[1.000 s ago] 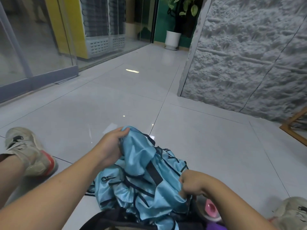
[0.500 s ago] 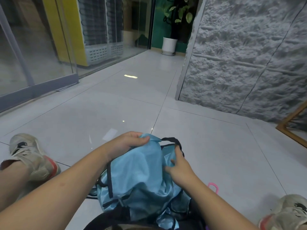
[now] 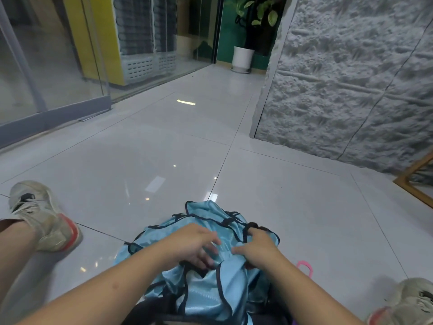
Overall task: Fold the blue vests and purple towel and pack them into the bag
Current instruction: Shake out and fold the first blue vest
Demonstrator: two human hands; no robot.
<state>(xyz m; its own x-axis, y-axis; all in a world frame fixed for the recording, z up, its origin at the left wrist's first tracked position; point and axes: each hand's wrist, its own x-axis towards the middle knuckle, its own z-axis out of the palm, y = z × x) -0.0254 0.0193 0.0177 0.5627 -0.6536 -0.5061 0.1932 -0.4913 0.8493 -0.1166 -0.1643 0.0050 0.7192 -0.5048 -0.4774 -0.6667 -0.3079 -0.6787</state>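
A bundle of shiny blue vests [image 3: 206, 287] with black trim lies crumpled on the floor between my legs. My left hand [image 3: 194, 247] lies on top of the bundle, its bent fingers digging into the fabric. Just to the right, my right hand [image 3: 260, 252] grips a fold, with its fingers hooked over a black-trimmed edge. The dark bag [image 3: 150, 310] shows under the vests at the bottom edge, mostly covered. A sliver of purple [image 3: 294, 322] peeks out at the bottom right; I cannot tell whether it is the towel.
Glossy white floor tiles [image 3: 293, 207] stretch ahead. My shoes rest at the left [image 3: 44, 216] and at the bottom right [image 3: 407, 303]. A pink loop [image 3: 305, 268] lies beside the bundle. A rough grey wall [image 3: 351, 78], a wooden frame [image 3: 414, 181] and a potted plant [image 3: 243, 55] stand beyond.
My left hand has dropped from the raised top edge of a vest onto the bundle. The right hand has moved up beside it, and the vests now lie lower and more bunched.
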